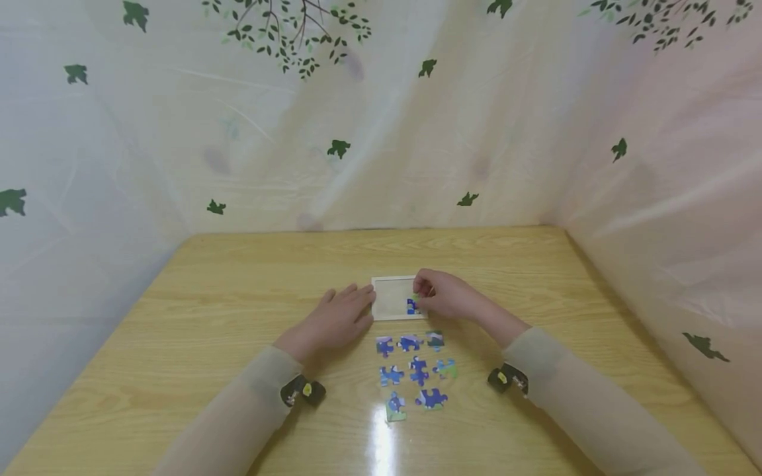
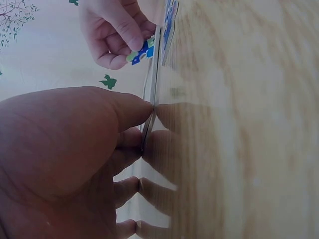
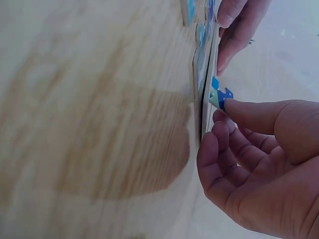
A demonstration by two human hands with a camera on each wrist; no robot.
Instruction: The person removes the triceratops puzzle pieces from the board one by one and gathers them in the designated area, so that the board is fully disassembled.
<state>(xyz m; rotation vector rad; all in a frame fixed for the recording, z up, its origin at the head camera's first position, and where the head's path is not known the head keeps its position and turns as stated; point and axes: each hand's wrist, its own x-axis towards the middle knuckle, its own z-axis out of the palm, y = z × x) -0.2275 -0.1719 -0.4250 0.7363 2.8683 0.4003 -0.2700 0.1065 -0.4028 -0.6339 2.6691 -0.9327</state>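
A shallow white puzzle tray (image 1: pixel 393 318) lies on the table. My left hand (image 1: pixel 342 317) rests at its left edge, fingers extended and fingertips touching the rim. Over the tray's right end, my right hand (image 1: pixel 446 294) pinches a blue and green jigsaw piece (image 3: pixel 222 97) between thumb and fingers. In the left wrist view that jigsaw piece (image 2: pixel 143 52) appears tilted at the tray's edge. The right hand hides part of the tray's right side, so I cannot tell whether other pieces lie under it.
Several loose jigsaw pieces (image 1: pixel 419 371) in blue, purple and green are spread in rows on the wooden table (image 1: pixel 238 284), between the tray and my body. A pale curtain (image 1: pixel 381 132) with leaf prints hangs behind and along both sides.
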